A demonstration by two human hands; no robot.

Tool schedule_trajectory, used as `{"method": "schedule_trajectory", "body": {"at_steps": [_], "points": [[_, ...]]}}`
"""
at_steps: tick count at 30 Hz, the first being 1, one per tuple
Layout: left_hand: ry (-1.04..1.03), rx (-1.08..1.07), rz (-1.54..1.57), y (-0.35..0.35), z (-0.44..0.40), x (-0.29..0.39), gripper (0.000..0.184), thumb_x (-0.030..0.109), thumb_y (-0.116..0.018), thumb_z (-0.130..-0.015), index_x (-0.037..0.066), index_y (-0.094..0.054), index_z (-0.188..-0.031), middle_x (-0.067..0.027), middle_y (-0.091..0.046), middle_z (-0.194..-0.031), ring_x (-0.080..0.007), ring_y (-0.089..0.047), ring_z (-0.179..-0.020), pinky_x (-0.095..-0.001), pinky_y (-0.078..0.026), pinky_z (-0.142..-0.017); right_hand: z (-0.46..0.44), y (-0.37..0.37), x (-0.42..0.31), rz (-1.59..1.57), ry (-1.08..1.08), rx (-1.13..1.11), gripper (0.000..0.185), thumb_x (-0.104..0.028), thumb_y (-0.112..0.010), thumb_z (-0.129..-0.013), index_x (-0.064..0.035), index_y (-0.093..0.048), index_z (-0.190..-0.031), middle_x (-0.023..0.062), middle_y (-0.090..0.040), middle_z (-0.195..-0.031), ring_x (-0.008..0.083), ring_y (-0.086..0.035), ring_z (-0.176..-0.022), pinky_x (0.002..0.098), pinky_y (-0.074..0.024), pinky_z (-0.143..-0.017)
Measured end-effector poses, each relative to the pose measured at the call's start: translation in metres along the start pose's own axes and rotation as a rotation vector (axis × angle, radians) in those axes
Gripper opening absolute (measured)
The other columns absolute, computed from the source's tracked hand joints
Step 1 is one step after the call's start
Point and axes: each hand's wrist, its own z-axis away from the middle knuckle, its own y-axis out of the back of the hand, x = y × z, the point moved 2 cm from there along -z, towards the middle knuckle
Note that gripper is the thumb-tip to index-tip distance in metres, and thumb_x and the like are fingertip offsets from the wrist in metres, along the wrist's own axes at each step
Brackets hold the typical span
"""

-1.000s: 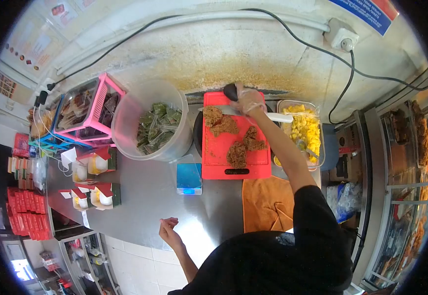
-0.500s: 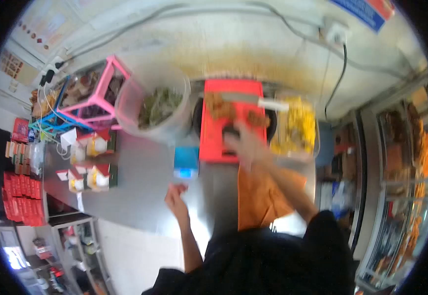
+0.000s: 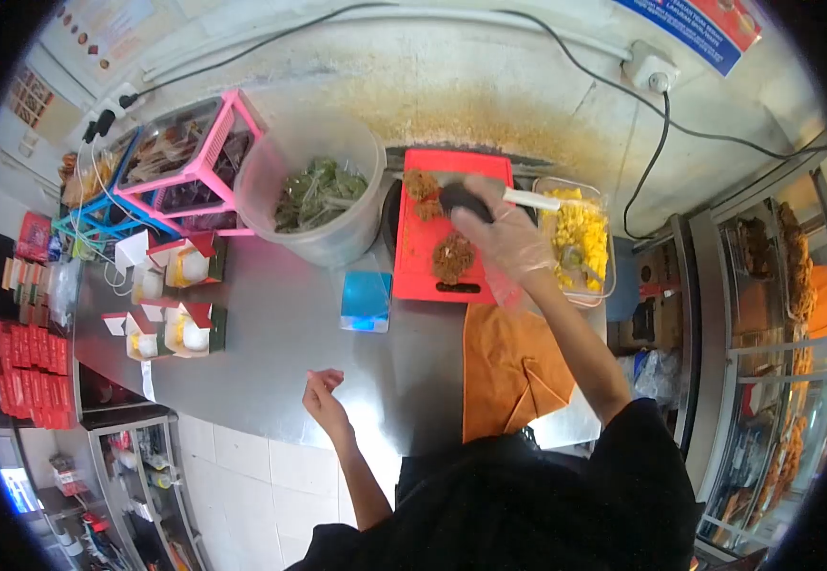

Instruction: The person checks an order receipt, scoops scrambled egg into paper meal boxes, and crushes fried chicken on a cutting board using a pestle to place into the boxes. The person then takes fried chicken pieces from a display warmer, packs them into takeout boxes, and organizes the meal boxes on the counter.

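Observation:
My right hand, in a clear plastic glove, is closed round a dark rounded object over the red cutting board. Brown fried pieces lie on the board, one just below that object and another near the upper left. Beside the hand, the white handle of a knife points right, its blade partly hidden. My bare left hand hovers near the front edge of the metal table, fingers curled, below a small blue-topped scale; nothing shows in it.
Left of the board stands a clear tub of green leafy packets. Open boxes and a pink rack are farther left. A tray of yellow food lies right of the board, with an orange cloth in front.
My right hand has come from the board's top edge down to its right side with the dark object. The camera view has shifted. My left hand stays near the table's front.

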Motion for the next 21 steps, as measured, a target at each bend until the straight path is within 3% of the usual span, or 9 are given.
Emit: {"method": "schedule_trajectory", "body": {"at_steps": [3, 6, 9, 11, 12, 14, 17, 20, 21], "points": [[0.018, -0.010, -0.013, -0.001, 0.004, 0.001, 0.045, 0.027, -0.035, -0.094, 0.000, -0.049, -0.061, -0.0085, -0.056, -0.064, -0.0138, -0.051, -0.061, -0.0263, -0.043, -0.064, 0.026, -0.024, -0.002, 0.018, 0.008, 0.243, 0.057, -0.037, -0.049, -0.081, -0.0134, -0.033, -0.130, 0.0233, -0.056, -0.103, 0.0341, -0.056, -0.095, 0.0402, -0.0420, -0.079], [-0.181, -0.060, -0.101, 0.010, -0.003, -0.028, 0.045, 0.027, -0.035, -0.094, 0.000, -0.048, -0.060, -0.0088, -0.056, -0.064, -0.0140, -0.051, -0.061, -0.0258, -0.043, -0.064, 0.009, -0.073, 0.072, 0.095, -0.088, -0.011, 0.057, -0.037, -0.050, -0.080, -0.0116, -0.034, -0.128, 0.0241, -0.051, -0.113, 0.0337, -0.051, -0.103, 0.0394, -0.0394, -0.085], [0.003, -0.079, -0.005, -0.012, 0.007, 0.013, 0.045, 0.027, -0.035, -0.094, 0.001, -0.046, -0.059, -0.0089, -0.055, -0.063, -0.0147, -0.051, -0.061, -0.0266, -0.043, -0.064, -0.010, -0.041, 0.070, 0.210, -0.064, -0.170, 0.055, -0.038, -0.052, -0.078, -0.0091, -0.040, -0.123, 0.0188, -0.051, -0.116, 0.0320, -0.052, -0.103, 0.0364, -0.0386, -0.088], [0.007, -0.089, 0.028, -0.022, 0.000, 0.002, 0.046, 0.028, -0.035, -0.094, 0.002, -0.045, -0.058, -0.0087, -0.055, -0.062, -0.0150, -0.051, -0.061, -0.0270, -0.043, -0.064, -0.029, 0.022, 0.021, 0.064, -0.074, -0.079, 0.053, -0.038, -0.051, -0.079, -0.0075, -0.043, -0.121, 0.0166, -0.051, -0.116, 0.0300, -0.054, -0.100, 0.0342, -0.0395, -0.087], [0.039, -0.095, 0.001, -0.005, 0.006, -0.004, 0.046, 0.029, -0.035, -0.094, 0.002, -0.044, -0.057, -0.0086, -0.054, -0.061, -0.0151, -0.052, -0.062, -0.0272, -0.043, -0.064, -0.012, 0.039, -0.005, -0.140, -0.217, -0.021, 0.051, -0.037, -0.050, -0.079, -0.0065, -0.044, -0.120, 0.0154, -0.051, -0.117, 0.0285, -0.054, -0.100, 0.0329, -0.0397, -0.086], [0.095, -0.054, -0.018, 0.009, 0.007, -0.015, 0.046, 0.030, -0.036, -0.094, 0.002, -0.043, -0.057, -0.0086, -0.054, -0.061, -0.0152, -0.052, -0.062, -0.0272, -0.043, -0.063, -0.022, 0.054, 0.042, -0.196, 0.053, 0.386, 0.034, -0.033, -0.046, -0.084, -0.0140, -0.049, -0.113, 0.0135, -0.058, -0.090, 0.0207, -0.057, -0.078, 0.0302, -0.0442, -0.069], [0.133, -0.013, -0.025, 0.017, 0.007, -0.022, 0.047, 0.033, -0.036, -0.093, 0.003, -0.044, -0.058, -0.0086, -0.054, -0.062, -0.0153, -0.051, -0.063, -0.0281, -0.043, -0.063, -0.012, 0.034, 0.080, -0.002, -0.123, 0.265, 0.047, -0.036, -0.047, -0.082, -0.0045, -0.046, -0.117, 0.0157, -0.056, -0.105, 0.0240, -0.055, -0.094, 0.0314, -0.0406, -0.082], [0.096, -0.021, 0.008, 0.003, -0.007, -0.026, 0.047, 0.033, -0.037, -0.093, 0.004, -0.043, -0.057, -0.0086, -0.054, -0.062, -0.0150, -0.051, -0.062, -0.0289, -0.043, -0.063, -0.019, -0.006, 0.148, 0.197, -0.220, 0.299, 0.050, -0.038, -0.047, -0.081, -0.0030, -0.046, -0.118, 0.0155, -0.058, -0.100, 0.0236, -0.056, -0.092, 0.0326, -0.0406, -0.084], [0.089, -0.039, -0.009, -0.005, -0.009, -0.021, 0.046, 0.031, -0.036, -0.093, 0.003, -0.043, -0.057, -0.0086, -0.054, -0.062, -0.0148, -0.050, -0.062, -0.0283, -0.043, -0.062, -0.027, 0.005, 0.145, -0.056, -0.176, 0.028, 0.050, -0.038, -0.046, -0.082, -0.0043, -0.044, -0.120, 0.0151, -0.059, -0.098, 0.0233, -0.056, -0.092, 0.0331, -0.0413, -0.083]]}}
